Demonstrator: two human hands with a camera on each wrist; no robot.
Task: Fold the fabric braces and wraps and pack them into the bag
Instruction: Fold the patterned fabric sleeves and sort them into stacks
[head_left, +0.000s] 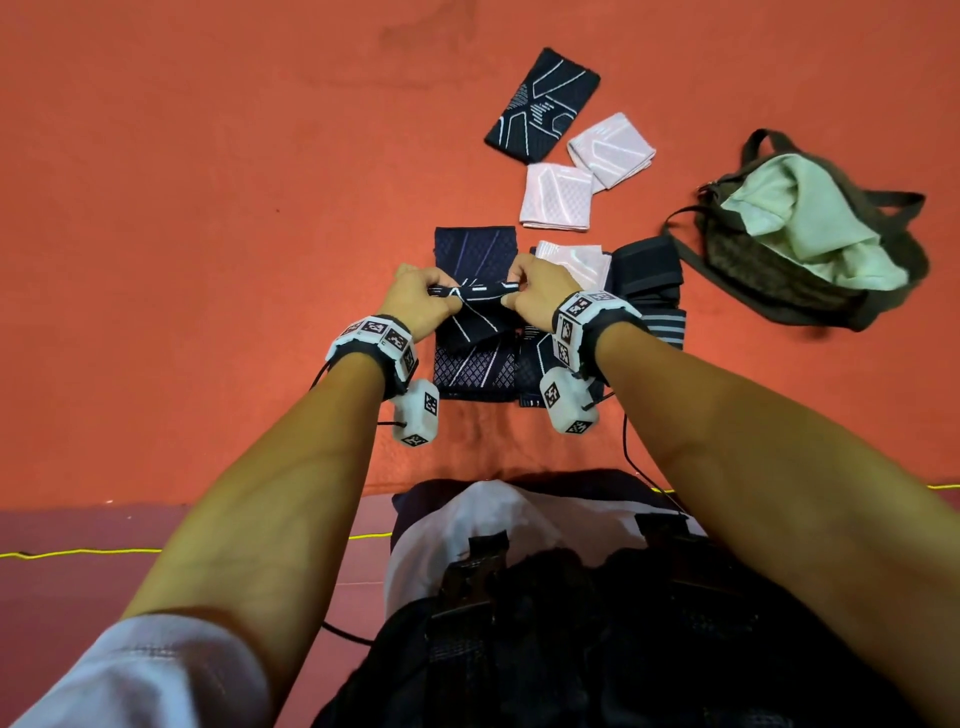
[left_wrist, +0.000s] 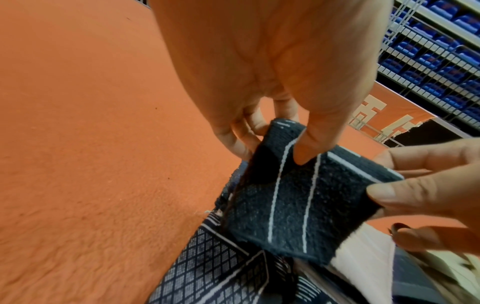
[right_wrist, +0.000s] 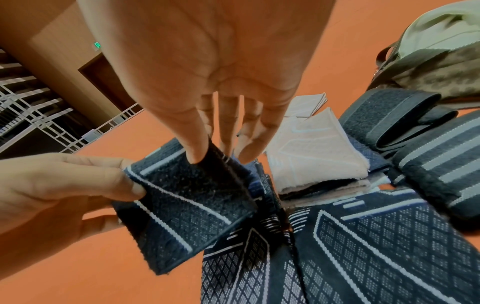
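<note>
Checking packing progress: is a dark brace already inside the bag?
No, the bag shows only pale green cloth in the head view.

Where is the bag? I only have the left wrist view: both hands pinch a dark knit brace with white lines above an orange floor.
Observer: The head view shows the bag lying open on the floor to the person's right, with a pale green cloth spilling out of it.
Operator: Is anything set aside already?
Observer: Yes. Beyond the held brace are two folded pink braces, with another dark brace lying flat farther out.
Operator: What lies between the pile and the bag?
Observer: The right wrist view shows black wraps with grey stripes beside a folded pink piece.
</note>
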